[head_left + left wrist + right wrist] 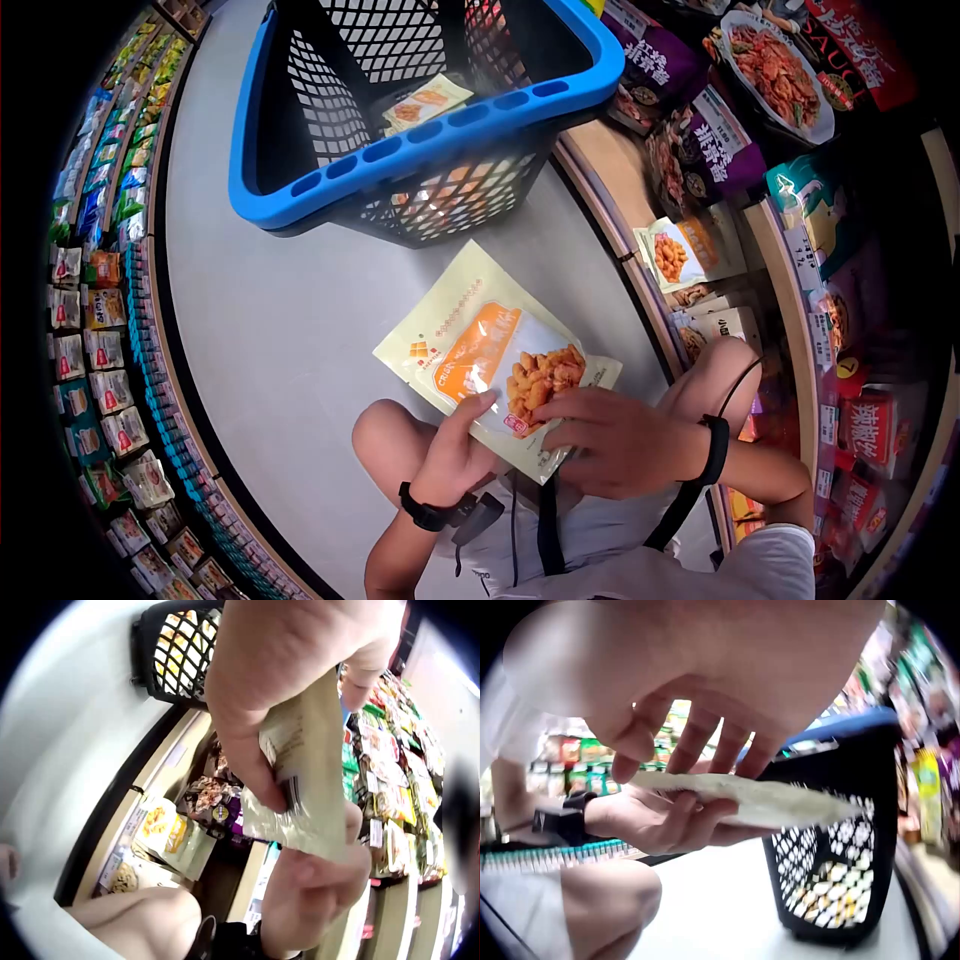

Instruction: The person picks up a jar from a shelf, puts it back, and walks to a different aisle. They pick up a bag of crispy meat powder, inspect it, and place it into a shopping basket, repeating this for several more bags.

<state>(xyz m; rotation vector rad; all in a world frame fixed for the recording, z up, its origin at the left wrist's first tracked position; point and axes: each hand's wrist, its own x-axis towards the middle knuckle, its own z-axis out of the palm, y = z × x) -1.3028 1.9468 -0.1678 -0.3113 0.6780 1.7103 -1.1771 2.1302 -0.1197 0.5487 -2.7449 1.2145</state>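
Note:
A pale yellow snack bag (490, 350) with an orange label and a picture of fried pieces is held between both hands above the lap. The left hand (455, 455) grips its lower left edge, thumb on the front; in the left wrist view this hand (292, 675) has its fingers round the bag (307, 772). Over the lower right part lies the right hand (625, 440), fingers bent on the front. In the right wrist view the bag (757, 796) appears edge-on, the left hand (660, 821) beneath and the right hand's fingers (731, 746) on top.
A black basket with a blue rim (430, 135) stands on the floor ahead, with similar bags inside (430, 102). To the right, a shelf (800, 330) bears purple and red packets and a similar pale bag (685, 250). Packed shelves (110, 370) line the left side.

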